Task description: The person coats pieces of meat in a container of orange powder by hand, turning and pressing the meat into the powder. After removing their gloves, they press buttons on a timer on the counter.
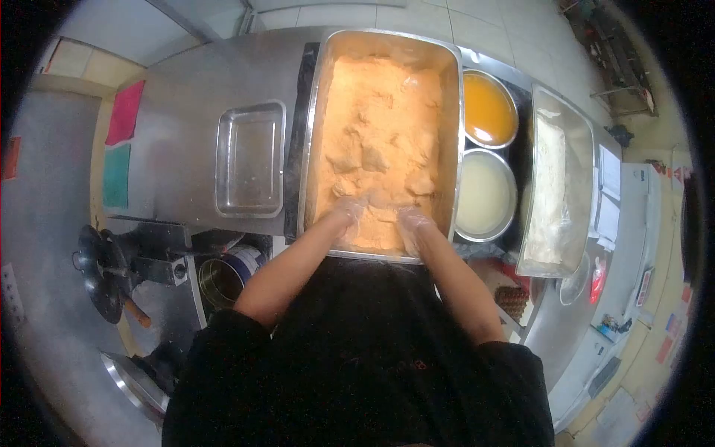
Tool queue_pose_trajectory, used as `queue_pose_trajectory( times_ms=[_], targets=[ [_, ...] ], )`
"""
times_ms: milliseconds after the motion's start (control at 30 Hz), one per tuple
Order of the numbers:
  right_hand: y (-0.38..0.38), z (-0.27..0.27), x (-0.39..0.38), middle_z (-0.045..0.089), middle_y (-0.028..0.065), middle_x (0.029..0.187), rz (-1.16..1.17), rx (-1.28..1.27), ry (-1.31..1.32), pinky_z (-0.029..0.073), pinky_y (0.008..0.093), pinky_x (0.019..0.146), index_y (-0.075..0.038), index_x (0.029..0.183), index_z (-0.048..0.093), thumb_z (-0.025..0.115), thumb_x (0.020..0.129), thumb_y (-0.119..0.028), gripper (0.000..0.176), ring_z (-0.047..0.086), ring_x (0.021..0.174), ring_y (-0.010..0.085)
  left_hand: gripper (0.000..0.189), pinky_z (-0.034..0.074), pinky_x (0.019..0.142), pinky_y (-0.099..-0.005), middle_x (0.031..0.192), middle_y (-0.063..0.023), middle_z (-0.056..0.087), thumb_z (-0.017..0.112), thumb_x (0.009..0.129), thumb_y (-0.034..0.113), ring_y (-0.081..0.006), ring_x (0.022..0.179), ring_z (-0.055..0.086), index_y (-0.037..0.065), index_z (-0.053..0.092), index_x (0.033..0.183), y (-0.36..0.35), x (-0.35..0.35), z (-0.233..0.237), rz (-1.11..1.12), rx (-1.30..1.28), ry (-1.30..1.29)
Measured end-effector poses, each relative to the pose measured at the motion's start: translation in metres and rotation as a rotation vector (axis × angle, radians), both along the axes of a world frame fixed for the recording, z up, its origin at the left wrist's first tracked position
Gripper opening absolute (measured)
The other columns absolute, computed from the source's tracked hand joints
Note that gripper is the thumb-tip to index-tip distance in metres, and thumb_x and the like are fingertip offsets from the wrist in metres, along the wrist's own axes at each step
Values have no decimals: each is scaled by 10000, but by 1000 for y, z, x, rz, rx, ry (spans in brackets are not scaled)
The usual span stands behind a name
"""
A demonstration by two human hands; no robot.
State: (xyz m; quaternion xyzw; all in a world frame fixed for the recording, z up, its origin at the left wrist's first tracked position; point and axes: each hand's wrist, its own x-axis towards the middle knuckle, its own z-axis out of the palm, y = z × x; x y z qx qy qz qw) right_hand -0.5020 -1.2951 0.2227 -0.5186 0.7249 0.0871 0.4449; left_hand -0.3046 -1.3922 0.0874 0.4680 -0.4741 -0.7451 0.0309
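A deep metal tray (456, 171) holds loose orange powder (380, 97) with several lumps in it. Both hands are inside its near end, dusted with powder. My left hand (348, 211) reaches down into the powder at the near left, its fingertips partly buried. At the near right, my right hand (414, 223) is also in the powder, beside a small mound between the two hands. What the fingers of either hand hold, if anything, is hidden by the powder. Coated lumps (372, 158) lie just beyond the hands.
An empty shallow metal tray (223, 160) sits to the left. Right of the big tray are a bowl of orange liquid (488, 108) and a bowl of pale liquid (484, 195). Farther right stands a long tray of white powder (550, 186). A large can (223, 279) is below left.
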Motion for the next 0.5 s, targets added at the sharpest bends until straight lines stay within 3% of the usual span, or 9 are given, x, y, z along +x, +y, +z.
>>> queue_pose_trajectory(
  times_ms=[33, 100, 133, 200, 233, 300, 333, 400, 500],
  targets=[
    [-2, 7, 0, 670, 203, 1379, 184, -8, 101, 490, 424, 1079, 13, 1293, 666, 516, 1022, -221, 388, 640, 1289, 333, 461, 546, 943, -455, 1129, -241, 739, 639, 995, 433, -388, 1087, 710, 12, 745, 1150, -4, -2, 12, 69, 26, -21],
    [-5, 34, -3, 694, 191, 1337, 463, -18, 263, 516, 432, 1051, 26, 1244, 674, 539, 989, -126, 326, 668, 1252, 331, 583, 536, 986, -457, 1206, -257, 717, 642, 974, 521, -389, 1148, 692, -4, 721, 1214, -14, -16, 122, -424, -401, -548],
    [-7, 54, -5, 702, 187, 1323, 556, -26, 321, 524, 434, 1042, 30, 1227, 676, 547, 978, -95, 307, 677, 1239, 330, 646, 531, 1007, -459, 1245, -265, 706, 644, 963, 565, -390, 1178, 683, -12, 709, 1247, -23, -24, 183, -535, -473, -630],
    [-8, 121, -15, 677, 278, 1320, 179, -25, 144, 528, 496, 1045, 29, 1341, 618, 548, 987, -168, 411, 645, 1254, 432, 776, 522, 1050, -462, 1322, -281, 685, 646, 943, 653, -391, 1239, 664, -27, 685, 1312, -39, -31, 263, -605, -539, -672],
    [-13, 126, -19, 677, 278, 1320, 175, -30, 146, 528, 496, 1045, 29, 1341, 618, 548, 987, -168, 411, 645, 1254, 432, 818, 506, 1070, -455, 1359, -286, 650, 657, 927, 665, -390, 1272, 635, -37, 640, 1346, -45, -38, 260, -545, -558, -663],
    [-26, 131, -28, 679, 300, 1287, -609, -226, 101, 516, 498, 1059, 22, 1422, 551, 702, 933, -277, 594, 647, 1245, 429, 972, 461, 1131, -435, 1468, -301, 548, 688, 880, 701, -386, 1371, 548, -67, 507, 1448, -63, -55, 249, -362, -612, -630],
    [-36, 121, -30, 679, 306, 1274, -724, -407, 141, 517, 490, 1052, 27, 1433, 544, 751, 900, -346, 683, 645, 1247, 417, 1090, 430, 1172, -422, 1541, -311, 480, 709, 848, 724, -384, 1436, 490, -87, 418, 1516, -78, -67, 241, -238, -647, -602],
    [-63, 70, -47, 678, 312, 1262, -842, -605, 186, 518, 481, 1045, 31, 1444, 538, 799, 866, -415, 775, 643, 1248, 404, 1216, 399, 1212, -408, 1614, -321, 411, 730, 817, 748, -381, 1502, 432, -106, 329, 1584, -116, -92, 216, -114, -693, -563],
    [-106, 1, -90, 677, 293, 1284, -622, -336, -71, 516, 471, 1046, 18, 1438, 556, 773, 884, -432, 746, 639, 1258, 390, 1264, 403, 1207, -405, 1581, -299, 471, 840, 736, 698, -363, 1482, 461, -112, 347, 1572, -153, -113, 139, -156, -515, -494]
  ],
)
